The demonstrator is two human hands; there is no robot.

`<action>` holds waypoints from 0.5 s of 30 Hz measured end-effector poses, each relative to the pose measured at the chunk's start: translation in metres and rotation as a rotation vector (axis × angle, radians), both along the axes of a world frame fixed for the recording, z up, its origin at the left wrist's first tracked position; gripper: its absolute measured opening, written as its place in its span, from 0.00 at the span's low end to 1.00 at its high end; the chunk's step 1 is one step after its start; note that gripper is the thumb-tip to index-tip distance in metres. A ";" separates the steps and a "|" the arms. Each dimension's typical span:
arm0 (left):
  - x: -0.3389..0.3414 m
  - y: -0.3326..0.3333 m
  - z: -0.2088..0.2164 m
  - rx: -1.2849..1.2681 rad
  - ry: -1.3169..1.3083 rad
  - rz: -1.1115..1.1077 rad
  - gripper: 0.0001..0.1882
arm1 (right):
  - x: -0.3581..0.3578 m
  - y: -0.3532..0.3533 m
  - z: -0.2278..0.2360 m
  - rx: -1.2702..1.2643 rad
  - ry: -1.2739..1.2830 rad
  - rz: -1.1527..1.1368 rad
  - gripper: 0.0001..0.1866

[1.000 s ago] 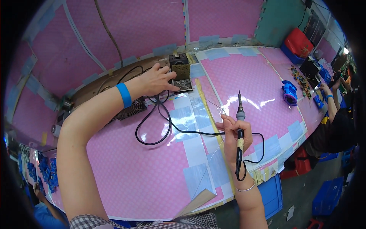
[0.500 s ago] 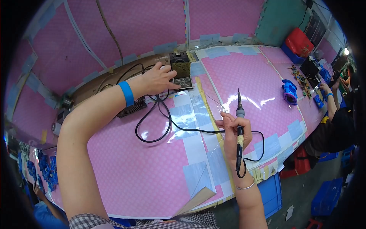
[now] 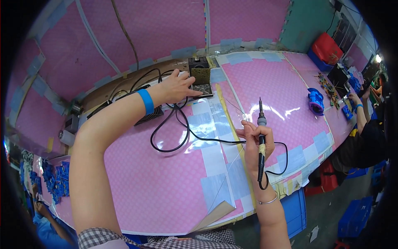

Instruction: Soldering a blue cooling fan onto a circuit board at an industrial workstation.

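Right hand (image 3: 252,145), fingers snug round a slim black-and-grey soldering iron (image 3: 261,140); left hand (image 3: 175,87), fingers apart beside a boxy black-and-brown stand (image 3: 201,76).

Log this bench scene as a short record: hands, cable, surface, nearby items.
Left hand: at the small tray, fingers spread; grip unclear
Right hand: closed around a soldering iron, tip up; thin wire at its fingers
Cable: black, looped between the hands
Surface: pink, patched with pale blue
Nearby: black fan by the left wrist; blue part farther right
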State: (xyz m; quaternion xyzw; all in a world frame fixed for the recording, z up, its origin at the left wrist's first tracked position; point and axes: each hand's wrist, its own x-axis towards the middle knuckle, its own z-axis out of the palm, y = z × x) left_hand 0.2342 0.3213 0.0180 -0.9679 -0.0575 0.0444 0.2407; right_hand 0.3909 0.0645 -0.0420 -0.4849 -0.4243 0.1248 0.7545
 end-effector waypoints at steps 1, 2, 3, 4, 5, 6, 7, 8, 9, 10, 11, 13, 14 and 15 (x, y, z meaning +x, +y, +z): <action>0.003 -0.001 -0.003 0.022 0.010 0.022 0.28 | 0.000 0.000 0.000 -0.001 0.002 -0.005 0.09; 0.004 -0.001 -0.006 0.044 0.020 0.044 0.28 | 0.000 0.000 -0.001 -0.001 0.001 -0.003 0.09; 0.004 0.000 -0.007 0.046 0.019 0.044 0.28 | 0.000 0.000 -0.001 -0.004 0.008 -0.008 0.09; 0.005 0.001 -0.008 0.061 -0.003 0.058 0.28 | 0.000 0.000 0.000 -0.008 0.015 -0.013 0.09; 0.004 0.003 -0.009 0.076 -0.024 0.072 0.28 | 0.000 0.000 0.000 -0.006 0.017 -0.012 0.09; 0.004 0.004 -0.008 0.076 -0.024 0.069 0.28 | 0.000 0.000 0.000 -0.005 0.013 -0.017 0.09; 0.002 0.005 -0.005 0.073 -0.021 0.088 0.27 | 0.001 0.000 0.000 -0.005 0.010 -0.022 0.09; 0.001 0.006 -0.004 0.071 -0.017 0.108 0.26 | 0.001 0.000 0.000 -0.005 0.011 -0.024 0.09; -0.002 0.003 0.000 0.071 -0.014 0.108 0.26 | 0.002 0.001 0.000 -0.004 -0.002 -0.023 0.09; -0.004 -0.001 0.004 0.031 0.014 0.080 0.27 | 0.002 0.001 -0.001 -0.002 -0.015 -0.022 0.09; -0.005 -0.004 0.006 -0.009 0.042 0.051 0.27 | 0.003 0.001 -0.002 -0.003 -0.013 -0.023 0.09; -0.004 -0.005 0.005 -0.028 0.058 0.078 0.26 | 0.003 0.001 -0.002 0.008 -0.001 -0.007 0.09; -0.002 -0.006 0.004 -0.048 0.074 0.102 0.26 | 0.003 0.001 -0.002 0.007 -0.003 -0.007 0.09; -0.003 -0.005 0.001 -0.047 0.075 0.105 0.26 | 0.002 0.001 -0.001 0.004 -0.003 -0.006 0.09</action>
